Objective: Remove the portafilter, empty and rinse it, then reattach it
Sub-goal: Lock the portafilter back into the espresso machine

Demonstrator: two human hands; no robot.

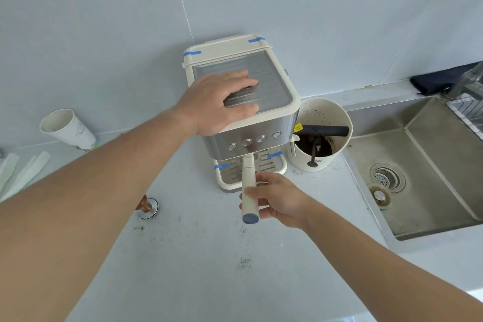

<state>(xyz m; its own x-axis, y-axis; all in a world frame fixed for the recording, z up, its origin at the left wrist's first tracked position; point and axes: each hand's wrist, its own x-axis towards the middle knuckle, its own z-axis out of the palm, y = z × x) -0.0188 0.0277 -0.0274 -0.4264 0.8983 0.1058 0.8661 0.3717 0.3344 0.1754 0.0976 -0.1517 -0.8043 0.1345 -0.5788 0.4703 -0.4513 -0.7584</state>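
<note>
One portafilter (248, 183) sits locked under the espresso machine (261, 123), its cream handle pointing toward the person. The right hand (277, 200) wraps its fingers (252, 192) around that handle. The left hand (222, 102) lies flat, fingers spread, on the machine's top. Just beside the machine, a white knock box (324, 136) holds dark coffee grounds. The steel sink (423, 165) at right stands bare.

Over on the left a white paper cup (68, 128) lies tipped on the pale tabletop (198, 256), which is speckled with dark grounds. A dark folded cloth (439, 80) sits on the ledge behind the steel basin, beside a wire rack (467, 112).
</note>
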